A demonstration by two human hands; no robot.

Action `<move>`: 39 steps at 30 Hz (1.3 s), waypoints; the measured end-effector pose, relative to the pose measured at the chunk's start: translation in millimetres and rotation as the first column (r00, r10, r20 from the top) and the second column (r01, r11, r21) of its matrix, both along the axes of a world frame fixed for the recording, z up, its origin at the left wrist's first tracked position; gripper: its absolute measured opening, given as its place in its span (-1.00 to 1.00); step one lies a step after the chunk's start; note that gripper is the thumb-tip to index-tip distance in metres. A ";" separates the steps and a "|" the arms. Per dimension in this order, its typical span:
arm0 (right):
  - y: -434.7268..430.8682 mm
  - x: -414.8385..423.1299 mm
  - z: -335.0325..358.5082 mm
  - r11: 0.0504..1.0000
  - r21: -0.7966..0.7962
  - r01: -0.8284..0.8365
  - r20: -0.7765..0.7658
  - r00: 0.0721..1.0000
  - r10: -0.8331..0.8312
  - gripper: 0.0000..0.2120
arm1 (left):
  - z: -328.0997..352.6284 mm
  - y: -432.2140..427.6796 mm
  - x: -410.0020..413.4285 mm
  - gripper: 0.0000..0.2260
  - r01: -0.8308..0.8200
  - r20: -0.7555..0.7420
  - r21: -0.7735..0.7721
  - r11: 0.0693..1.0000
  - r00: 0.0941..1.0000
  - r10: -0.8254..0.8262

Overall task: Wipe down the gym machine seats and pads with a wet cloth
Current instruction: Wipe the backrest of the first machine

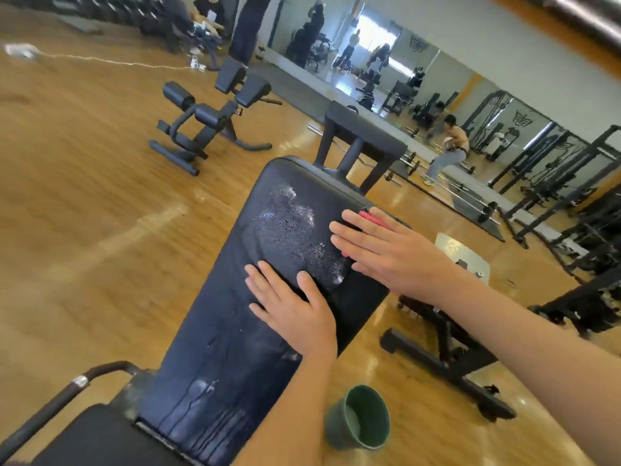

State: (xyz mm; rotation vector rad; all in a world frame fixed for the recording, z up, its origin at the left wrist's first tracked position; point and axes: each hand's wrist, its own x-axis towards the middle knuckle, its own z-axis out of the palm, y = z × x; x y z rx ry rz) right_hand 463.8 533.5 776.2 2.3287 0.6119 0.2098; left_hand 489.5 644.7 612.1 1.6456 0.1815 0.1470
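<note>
A black padded backrest [228, 324] of a gym bench slopes up through the middle of the view, with wet patches and drip streaks on it. My left hand [295, 304] lies flat on the pad with straight, spread fingers. My right hand [386, 247] presses flat near the pad's right edge on a pink cloth [371, 215], of which only a small strip shows beyond my fingers. The bench's black seat [87, 438] is at the lower left.
A green bucket [358, 418] with water stands on the wooden floor right of the bench. Another bench frame [447, 358] lies to the right, a back-extension machine [208, 119] ahead, racks and barbells [554, 196] at the right, and people by the mirror wall.
</note>
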 end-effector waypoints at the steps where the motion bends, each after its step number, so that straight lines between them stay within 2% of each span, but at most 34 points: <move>1: -2.7 1.9 3.1 0.999 -0.021 -0.026 -0.031 0.999 0.025 -0.53 | -1.9 -3.8 1.0 -0.39 -0.028 0.001 0.004 1.000 1.000 0.028; 3: -5.1 5.8 7.7 0.997 -0.052 -0.061 -0.067 0.996 0.058 -0.52 | -5.2 -9.0 3.1 -0.40 -0.079 0.005 0.026 0.996 0.997 0.079; 8: -1.1 5.5 4.2 0.994 -0.101 -0.034 -0.037 0.999 0.030 -0.50 | -12.5 -13.5 1.8 -0.41 -0.120 0.012 0.053 0.991 0.993 0.119; 19: 10.0 33.3 10.9 0.985 -0.162 -0.064 -0.079 0.996 0.052 -0.50 | -14.9 -17.7 2.2 -0.42 -0.141 0.028 0.084 0.986 0.990 0.139; 27: 50.7 96.2 12.0 0.995 -0.092 -0.045 0.023 0.999 0.048 -0.50 | -15.6 -18.2 2.1 -0.42 -0.151 0.038 0.092 0.984 0.988 0.148; 31: 65.4 123.6 15.8 0.999 -0.044 -0.026 -0.006 1.000 0.026 -0.47 | -15.8 -18.7 4.1 -0.41 -0.170 0.048 0.067 0.983 0.985 0.167; 39: 16.1 39.2 22.5 0.999 -0.045 0.009 -0.050 0.999 -0.011 -0.48 | -18.0 -20.0 3.3 -0.41 -0.177 0.059 0.072 0.982 0.983 0.173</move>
